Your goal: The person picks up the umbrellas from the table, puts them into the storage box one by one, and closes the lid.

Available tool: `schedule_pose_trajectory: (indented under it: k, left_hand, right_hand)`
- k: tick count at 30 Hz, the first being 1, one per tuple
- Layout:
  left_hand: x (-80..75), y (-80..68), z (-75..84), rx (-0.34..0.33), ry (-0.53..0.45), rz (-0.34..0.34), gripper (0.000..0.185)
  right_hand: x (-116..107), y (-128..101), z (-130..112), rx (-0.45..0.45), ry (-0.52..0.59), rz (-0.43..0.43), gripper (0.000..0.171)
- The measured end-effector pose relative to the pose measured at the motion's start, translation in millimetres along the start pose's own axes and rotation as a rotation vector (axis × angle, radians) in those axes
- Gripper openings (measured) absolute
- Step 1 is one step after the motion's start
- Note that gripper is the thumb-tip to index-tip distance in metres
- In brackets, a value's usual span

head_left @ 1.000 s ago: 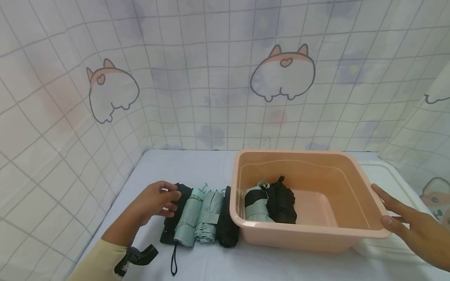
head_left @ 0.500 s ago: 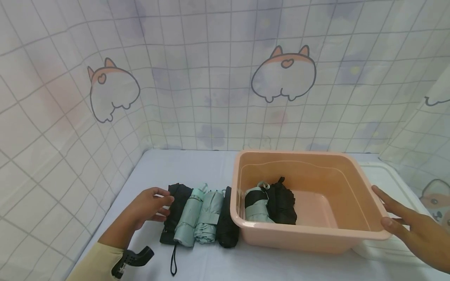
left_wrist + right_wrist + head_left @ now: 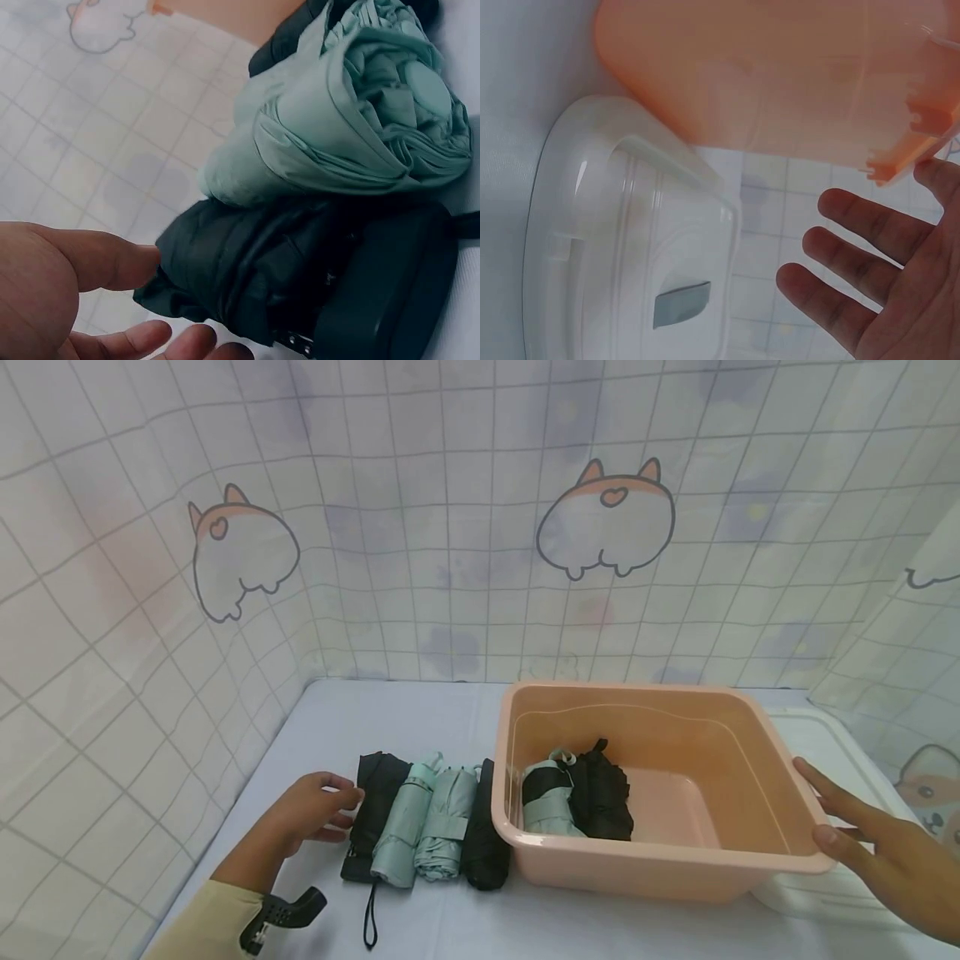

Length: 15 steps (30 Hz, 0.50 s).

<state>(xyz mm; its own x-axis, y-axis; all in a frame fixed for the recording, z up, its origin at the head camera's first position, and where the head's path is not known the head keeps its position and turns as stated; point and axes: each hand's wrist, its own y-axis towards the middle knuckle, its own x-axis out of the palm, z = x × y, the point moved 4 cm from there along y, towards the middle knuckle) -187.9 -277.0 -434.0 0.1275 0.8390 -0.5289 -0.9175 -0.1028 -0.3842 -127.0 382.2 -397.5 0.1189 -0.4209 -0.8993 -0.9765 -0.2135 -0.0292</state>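
Observation:
In the head view several folded umbrellas lie side by side left of a peach plastic tub (image 3: 630, 872). From the left they are a black umbrella (image 3: 382, 793), a smooth mint umbrella (image 3: 407, 827), a wrinkled mint umbrella (image 3: 448, 818) and another black umbrella (image 3: 486, 852). My left hand (image 3: 311, 814) is beside the leftmost one, fingers loosely bent, thumb tip right at its fabric in the left wrist view. Inside the tub rest a mint-and-black umbrella (image 3: 551, 806) and a black one (image 3: 600, 793). My right hand (image 3: 885, 852) touches the tub's right rim with extended fingers.
A white lid (image 3: 682, 225) with a grey latch lies on the table right of the tub, partly beneath it. A black wrist strap (image 3: 371, 918) trails toward the front edge. Tile-patterned sheeting (image 3: 480, 568) surrounds the table at the back and sides.
My left hand has drawn back left and slightly down, off the top of the leftmost black umbrella to its side. The right hand and the tub have stayed put.

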Motion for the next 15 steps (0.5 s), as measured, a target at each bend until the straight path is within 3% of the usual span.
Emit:
schedule_pose_trajectory:
  k: [15]
  left_hand:
    - [9.9, 12.2, -8.3, -0.040, -0.013, -0.093, 0.067]
  right_hand:
    - [-5.1, 1.2, -6.9, 0.012, 0.006, -0.006, 0.073]
